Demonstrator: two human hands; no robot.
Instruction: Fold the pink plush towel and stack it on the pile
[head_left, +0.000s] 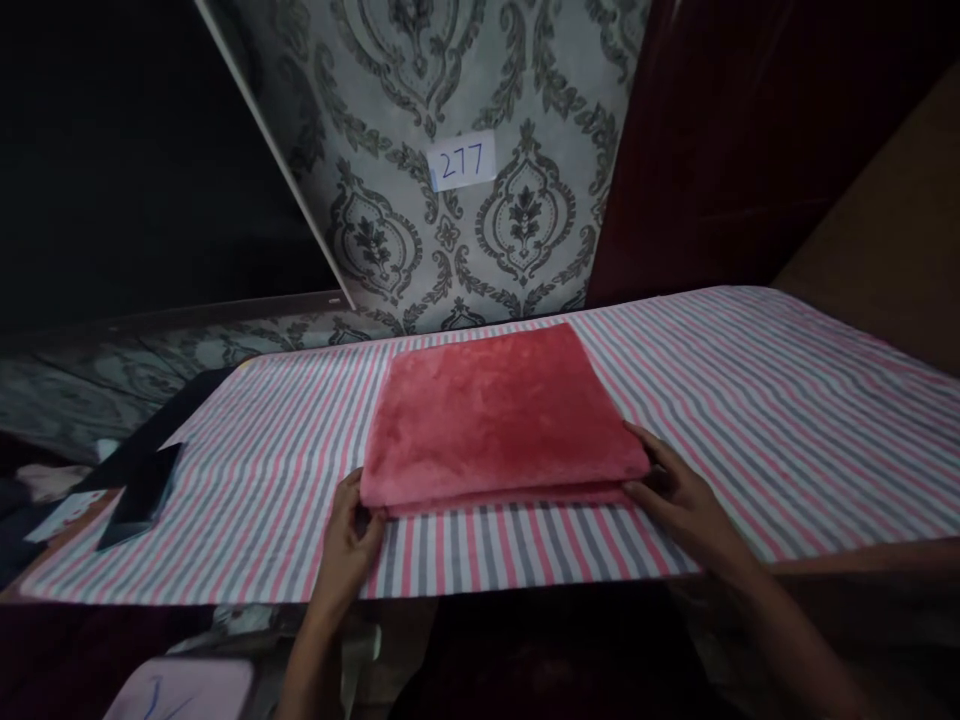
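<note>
Fingers of the left hand (pixel 355 525) and right hand (pixel 673 490), equally near, pinch the closest corners of the folded red cloth (pixel 499 410); it lies between and beyond them, long axis running hand to hand.

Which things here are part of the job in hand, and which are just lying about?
In the job:
- red plush cloth, held at its near corners by left hand and right hand
- striped cloth beneath it

Just about:
- dark flat device
- red-marked white card
- "277" label on the wall
</note>
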